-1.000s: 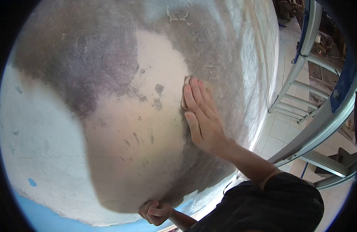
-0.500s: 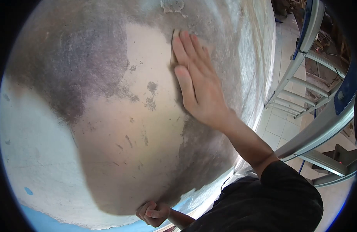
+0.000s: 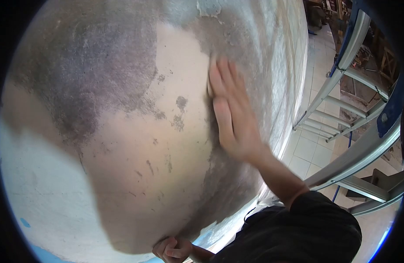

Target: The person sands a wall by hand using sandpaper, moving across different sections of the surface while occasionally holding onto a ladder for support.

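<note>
Right hand (image 3: 232, 111) flat on the wall (image 3: 123, 131), fingers pressing a sanding pad (image 3: 209, 83) at the edge of the pale patch; motion-blurred; left hand (image 3: 171, 250) fisted at the near bottom; aluminium ladder (image 3: 342, 87) far right over tiled floor (image 3: 313, 149).

The right hand (image 3: 230, 111) is pressed flat on the wall (image 3: 123, 131). The ladder (image 3: 355, 127) is seen at three o'clock of it, the left hand (image 3: 171, 250) at seven o'clock.

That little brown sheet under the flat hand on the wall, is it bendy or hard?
Probably bendy: the sheet looks thin and lies flat under the right hand against the wall. Likely light too, since spread fingers alone pin it there. It would probably drop if the hand lifted; nothing else seems to hold it.
</note>
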The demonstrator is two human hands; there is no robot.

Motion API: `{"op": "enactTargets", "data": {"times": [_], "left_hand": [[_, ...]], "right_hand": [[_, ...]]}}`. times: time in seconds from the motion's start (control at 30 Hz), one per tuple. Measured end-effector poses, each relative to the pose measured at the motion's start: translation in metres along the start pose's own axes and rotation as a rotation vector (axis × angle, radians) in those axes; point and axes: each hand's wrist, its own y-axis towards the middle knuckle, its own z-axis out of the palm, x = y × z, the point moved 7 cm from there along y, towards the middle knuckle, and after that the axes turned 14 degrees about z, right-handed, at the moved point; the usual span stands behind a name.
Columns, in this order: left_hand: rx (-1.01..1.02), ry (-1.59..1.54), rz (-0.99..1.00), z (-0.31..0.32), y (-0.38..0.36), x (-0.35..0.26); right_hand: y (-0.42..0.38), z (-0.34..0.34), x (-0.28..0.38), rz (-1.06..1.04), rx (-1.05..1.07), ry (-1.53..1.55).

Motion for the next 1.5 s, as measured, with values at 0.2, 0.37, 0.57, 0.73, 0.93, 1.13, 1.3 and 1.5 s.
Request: {"op": "enactTargets", "data": {"times": [0.2,0.37,0.57,0.73,0.93,1.13,1.3,1.5], "left_hand": [[-0.135,-0.059,0.132,0.000,0.006,0.001],[-0.265,-0.070,0.150,0.003,0.010,-0.004],[-0.048,-0.024,0.010,-0.002,0.003,0.001],[-0.018,0.012,-0.053,0.002,0.004,-0.001],[0.029,0.012,-0.004,-0.001,0.005,-0.001],[0.056,0.028,-0.026,0.004,0.007,-0.005],[0.031,0.053,-0.004,0.007,0.009,-0.008],[0.080,0.088,-0.013,0.006,0.010,-0.009]], "right_hand": [[0.000,-0.002,-0.006,-0.019,0.027,-0.076],[-0.009,0.003,0.002,0.077,0.023,-0.072],[-0.025,0.003,0.002,0.001,0.062,-0.105],[-0.007,0.000,0.016,0.076,-0.010,-0.096],[-0.022,0.003,0.024,0.025,0.045,-0.156],[-0.024,0.003,0.030,0.079,0.028,-0.074],[-0.019,-0.002,0.027,-0.028,-0.003,-0.176],[-0.012,0.001,0.033,0.061,-0.010,-0.035]]}}
